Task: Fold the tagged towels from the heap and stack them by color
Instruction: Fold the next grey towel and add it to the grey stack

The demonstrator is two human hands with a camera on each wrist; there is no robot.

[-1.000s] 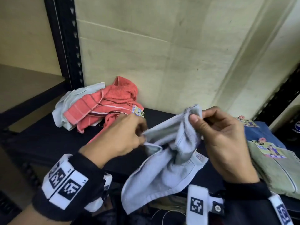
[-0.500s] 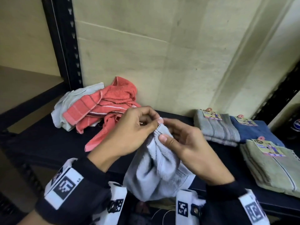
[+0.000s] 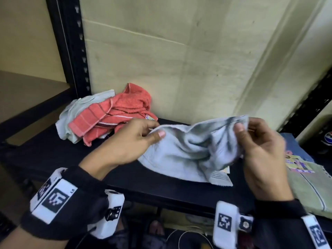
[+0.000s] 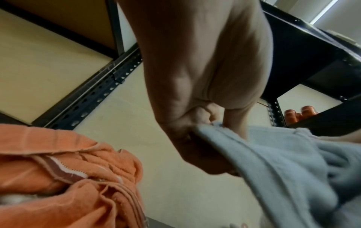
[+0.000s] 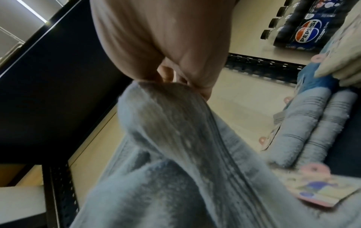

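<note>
Left hand (image 3: 133, 142): raised over shelf front edge, thumb and curled fingers pinching cloth edge. Right hand (image 3: 260, 150): raised at same height, well apart from left, likewise pinching cloth edge. Both wrists: black bands with marker blocks.

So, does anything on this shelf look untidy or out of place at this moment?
Only the heap at the back left: coral and pale towels lie crumpled together, not yet folded. The grey towel, pinched between the left hand and right hand, is bunched up. Nothing looks damaged or spilled.
</note>
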